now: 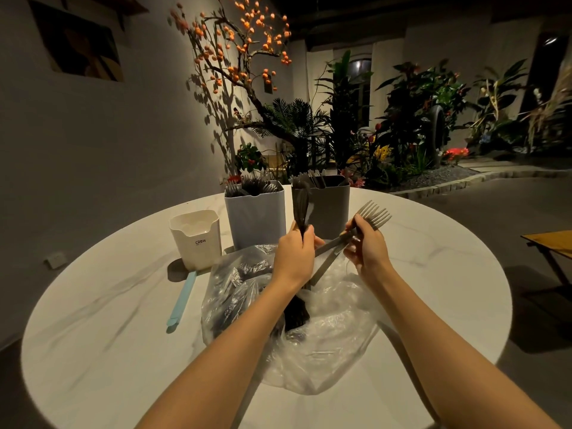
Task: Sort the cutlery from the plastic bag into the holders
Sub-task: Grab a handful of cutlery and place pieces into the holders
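Two bundles are held above the plastic bag (309, 320): forks (370, 219) clamped in the right hand (366, 247), dark cutlery (301, 209) in the left hand (294, 253) (stiff, slippery; best gripped mid-handle).

Dim, spot-lit, fisheye edges

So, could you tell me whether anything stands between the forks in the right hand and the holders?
Nothing visible does. The right hand holds the forks just in front of the dark grey holder; the light grey holder stands left of it, past the left hand.
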`<state>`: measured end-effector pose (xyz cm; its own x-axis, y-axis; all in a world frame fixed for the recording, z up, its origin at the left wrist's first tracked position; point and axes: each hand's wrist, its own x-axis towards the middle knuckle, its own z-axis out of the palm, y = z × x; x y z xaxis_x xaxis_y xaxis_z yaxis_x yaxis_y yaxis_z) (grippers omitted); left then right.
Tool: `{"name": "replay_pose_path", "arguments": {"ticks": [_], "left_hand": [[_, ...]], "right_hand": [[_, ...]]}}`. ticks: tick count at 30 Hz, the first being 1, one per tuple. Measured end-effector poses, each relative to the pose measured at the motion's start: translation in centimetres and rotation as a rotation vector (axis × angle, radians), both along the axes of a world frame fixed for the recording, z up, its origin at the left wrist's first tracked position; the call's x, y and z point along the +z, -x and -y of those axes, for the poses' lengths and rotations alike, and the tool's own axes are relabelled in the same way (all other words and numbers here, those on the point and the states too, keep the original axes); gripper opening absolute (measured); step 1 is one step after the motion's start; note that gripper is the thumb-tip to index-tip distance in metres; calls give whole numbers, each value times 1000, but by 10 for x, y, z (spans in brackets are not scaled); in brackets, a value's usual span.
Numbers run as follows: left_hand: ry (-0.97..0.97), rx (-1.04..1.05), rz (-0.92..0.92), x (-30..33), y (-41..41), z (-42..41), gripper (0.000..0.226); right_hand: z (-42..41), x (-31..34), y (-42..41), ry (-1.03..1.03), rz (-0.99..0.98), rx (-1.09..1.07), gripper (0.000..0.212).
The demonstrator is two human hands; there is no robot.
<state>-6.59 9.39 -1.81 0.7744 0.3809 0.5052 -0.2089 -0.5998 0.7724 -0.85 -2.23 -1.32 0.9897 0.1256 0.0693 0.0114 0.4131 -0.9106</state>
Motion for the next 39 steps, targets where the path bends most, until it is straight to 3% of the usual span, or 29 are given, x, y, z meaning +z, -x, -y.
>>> {"name": "replay_pose_path", "arguments": {"ticks": [7, 13, 17, 23, 33, 39], "left_hand": [[-97, -167, -140, -6, -2, 3, 21], [93, -390, -277, -3, -1, 0, 29], [63, -378, -302, -5, -2, 4, 18], [138, -379, -291, -7, -1, 7, 18], [160, -285, -326, -11, -5, 3, 20], [211, -403, -366, -11, -1, 4, 24]], "right_hand": [[-4, -3, 4, 84, 74, 139, 30], [-5, -5, 4, 140, 85, 152, 34], [-8, -4, 3, 202, 52, 104, 37], [-7, -6, 4, 254, 186, -30, 37], [-8, -10, 0, 249, 228, 55, 33], [-7, -13, -2, 347, 277, 3, 40]]}}
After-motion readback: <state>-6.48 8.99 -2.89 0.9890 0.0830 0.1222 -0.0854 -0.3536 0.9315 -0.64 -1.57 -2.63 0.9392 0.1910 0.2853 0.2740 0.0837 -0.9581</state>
